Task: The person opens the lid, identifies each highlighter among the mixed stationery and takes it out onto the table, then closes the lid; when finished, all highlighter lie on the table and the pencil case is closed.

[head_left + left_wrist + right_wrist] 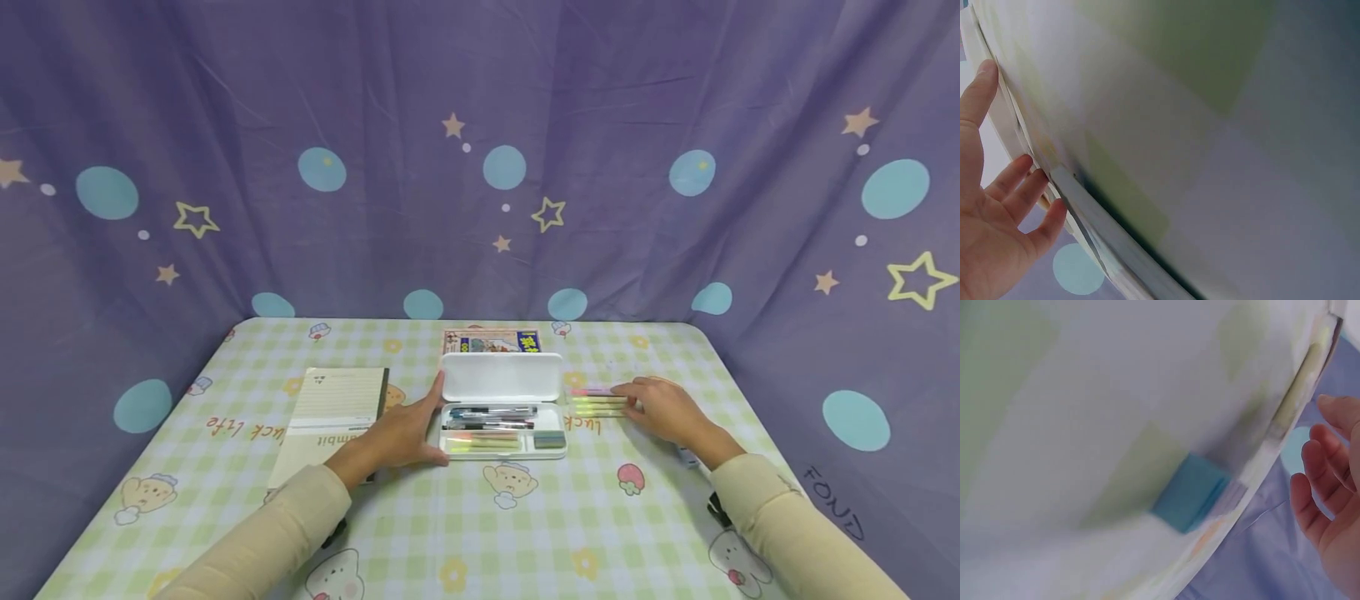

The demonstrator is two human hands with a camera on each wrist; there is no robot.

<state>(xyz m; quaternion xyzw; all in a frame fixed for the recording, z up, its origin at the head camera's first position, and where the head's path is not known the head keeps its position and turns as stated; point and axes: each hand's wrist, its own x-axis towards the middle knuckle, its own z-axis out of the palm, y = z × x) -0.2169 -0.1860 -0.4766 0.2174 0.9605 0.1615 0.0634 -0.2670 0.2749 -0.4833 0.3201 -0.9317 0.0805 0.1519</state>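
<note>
A white pencil case (503, 456) lies with its lid up. Pens (491, 412) fill its upper part; slim highlighters (483, 442) and a grey-blue block (549, 439) sit in the lower compartments. My left hand (397, 433) rests against the case's left side, thumb and fingers spread. To the right of the case, my right hand (663, 408) is at the right end of a row of slim coloured pens (597, 403). Its thumb and fingers stand apart in the right wrist view, slightly bent. A blue block (1191, 492) lies on the table near this hand.
Left of the case lies a notebook (337, 400), partly under my left hand and forearm. Behind the raised lid a colourful printed booklet (491, 340) shows. A checked cloth (525, 533) covers the table, and a purple curtain (480, 275) hangs beyond its far edge.
</note>
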